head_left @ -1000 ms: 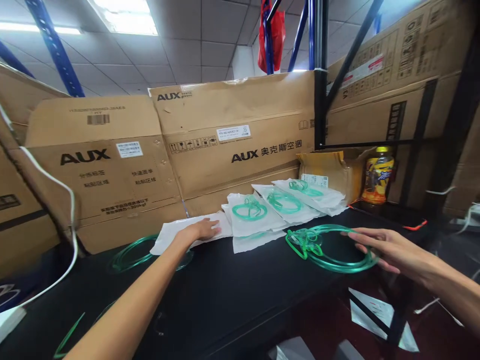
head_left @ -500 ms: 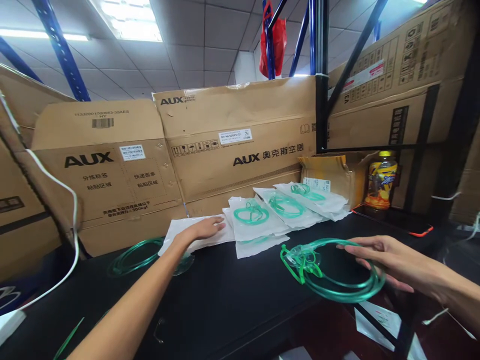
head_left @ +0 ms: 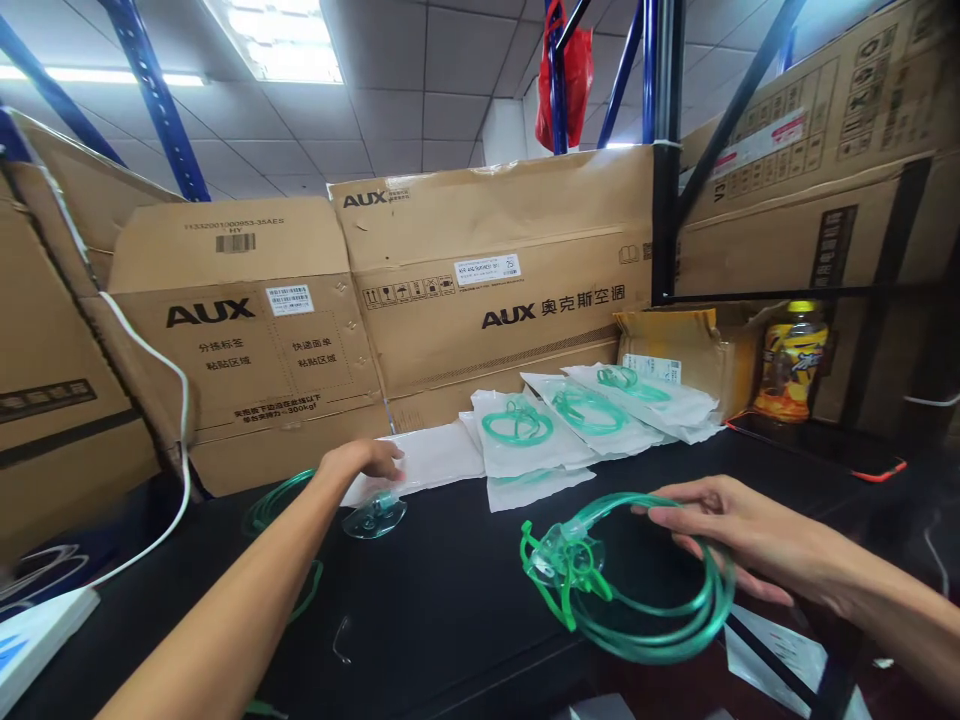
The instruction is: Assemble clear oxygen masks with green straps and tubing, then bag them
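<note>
In my right hand (head_left: 720, 530), thumb and fingers are closed on a coil of green oxygen tubing (head_left: 652, 648). A clear oxygen mask (head_left: 562, 558) with green straps hangs at the coil's left side, above the black table. My left hand (head_left: 364, 460) rests with bent fingers over the left part of a white pouch (head_left: 442, 457); its fingertips touch the top, and I see nothing held. Below that hand lies another clear mask (head_left: 376, 516). More green tubing (head_left: 270, 500) is partly hidden behind my left forearm.
Several white pouches (head_left: 521, 455) with coiled green tubing lie to the right of the plain one. Behind stand cardboard boxes (head_left: 495, 250). At right are a yellow-capped bottle (head_left: 791, 365), a phone (head_left: 817, 445) and a black rack post (head_left: 665, 200). A white cable (head_left: 184, 440) hangs at left.
My left hand has slid left over the plain pouch, and its fingers are more bent. The held tubing and mask have moved left and slightly lower. The view has turned a little left.
</note>
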### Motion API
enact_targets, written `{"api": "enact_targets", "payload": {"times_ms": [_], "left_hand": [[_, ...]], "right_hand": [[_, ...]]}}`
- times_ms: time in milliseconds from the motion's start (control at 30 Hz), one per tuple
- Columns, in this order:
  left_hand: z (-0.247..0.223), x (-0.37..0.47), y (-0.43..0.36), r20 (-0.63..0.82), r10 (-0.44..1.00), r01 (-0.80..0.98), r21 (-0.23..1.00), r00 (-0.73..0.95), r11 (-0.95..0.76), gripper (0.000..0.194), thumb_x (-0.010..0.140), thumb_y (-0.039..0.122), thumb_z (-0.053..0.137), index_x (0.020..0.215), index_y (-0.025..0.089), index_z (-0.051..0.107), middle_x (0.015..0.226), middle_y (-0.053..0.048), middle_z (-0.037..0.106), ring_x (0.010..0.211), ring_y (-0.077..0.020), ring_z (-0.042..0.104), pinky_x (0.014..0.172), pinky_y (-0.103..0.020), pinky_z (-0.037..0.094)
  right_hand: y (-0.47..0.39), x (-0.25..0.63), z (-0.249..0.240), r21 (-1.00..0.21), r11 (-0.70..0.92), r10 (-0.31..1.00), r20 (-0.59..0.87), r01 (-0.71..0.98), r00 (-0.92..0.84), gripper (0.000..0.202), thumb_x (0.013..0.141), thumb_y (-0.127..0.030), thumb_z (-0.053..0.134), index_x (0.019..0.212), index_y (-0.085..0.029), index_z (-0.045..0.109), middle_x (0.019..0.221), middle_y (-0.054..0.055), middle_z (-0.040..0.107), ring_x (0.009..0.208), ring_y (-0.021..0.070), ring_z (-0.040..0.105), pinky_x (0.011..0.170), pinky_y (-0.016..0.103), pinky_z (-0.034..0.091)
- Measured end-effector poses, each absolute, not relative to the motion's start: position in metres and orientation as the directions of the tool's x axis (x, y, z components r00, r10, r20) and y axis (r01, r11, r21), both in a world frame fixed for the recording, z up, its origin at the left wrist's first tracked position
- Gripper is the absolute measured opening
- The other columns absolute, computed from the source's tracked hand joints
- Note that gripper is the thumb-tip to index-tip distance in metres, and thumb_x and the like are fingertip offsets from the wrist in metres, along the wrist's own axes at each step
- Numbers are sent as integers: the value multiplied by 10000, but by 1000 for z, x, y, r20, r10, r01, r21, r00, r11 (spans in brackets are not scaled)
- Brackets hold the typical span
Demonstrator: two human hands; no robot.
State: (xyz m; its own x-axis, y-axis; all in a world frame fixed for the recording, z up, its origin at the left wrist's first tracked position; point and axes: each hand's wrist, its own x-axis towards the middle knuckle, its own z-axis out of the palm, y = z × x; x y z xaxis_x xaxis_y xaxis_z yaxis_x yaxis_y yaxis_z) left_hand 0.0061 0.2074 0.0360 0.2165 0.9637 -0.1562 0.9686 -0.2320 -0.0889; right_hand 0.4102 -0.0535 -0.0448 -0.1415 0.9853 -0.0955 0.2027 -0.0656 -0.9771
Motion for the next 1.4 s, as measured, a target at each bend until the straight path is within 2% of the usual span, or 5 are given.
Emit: {"api": "enact_targets", "payload": {"times_ms": [200,400,633,867,1400], "left_hand": [[27,18,201,-328,929,971,-104,171,-216,511,976,429,648,1425,204,554,1487,-139,524,1298,-324,559,1069,-582,473],[50,15,190,-135,968,972,-71,212,-223,491,949,427,678,1361,168,613,1438,-155,590,1287,-319,583,1076,-543,464],[60,11,82,329,861,889,110,389,-444,538,1002,622,399,1294,275,688,1288,-21,732,1140,-241,679,976,-319,474],[4,-39,24,353,891,923,153,284,-354,470,950,589,431,1095,303,775,1123,-15,779,1024,-287,720,851,-356,513],[-15,-76,77,316,866,897,88,387,-433,534,950,507,511,1393,234,631,1395,-109,639,1311,-311,574,1134,-454,425]], "right_hand": [[-21,361,-48,-989,-21,956,-63,147,-287,421,881,-534,718,858,-119,654,674,-20,613,308,26,451,279,158,215],[11,335,-57,-934,51,980,-21,355,-197,639,859,-521,727,1331,-106,609,902,91,738,396,86,568,355,206,352],[1,319,-53,-478,464,851,473,746,-227,273,1027,-418,542,1105,-244,737,1111,64,725,1051,235,664,952,347,498],[21,267,-47,-52,716,649,419,697,-635,177,1013,-152,514,1011,-168,690,1081,97,642,1056,243,605,922,361,502],[17,260,-61,-134,749,634,428,649,-643,240,952,13,408,1011,-193,515,990,52,589,894,184,522,821,314,452]]}}
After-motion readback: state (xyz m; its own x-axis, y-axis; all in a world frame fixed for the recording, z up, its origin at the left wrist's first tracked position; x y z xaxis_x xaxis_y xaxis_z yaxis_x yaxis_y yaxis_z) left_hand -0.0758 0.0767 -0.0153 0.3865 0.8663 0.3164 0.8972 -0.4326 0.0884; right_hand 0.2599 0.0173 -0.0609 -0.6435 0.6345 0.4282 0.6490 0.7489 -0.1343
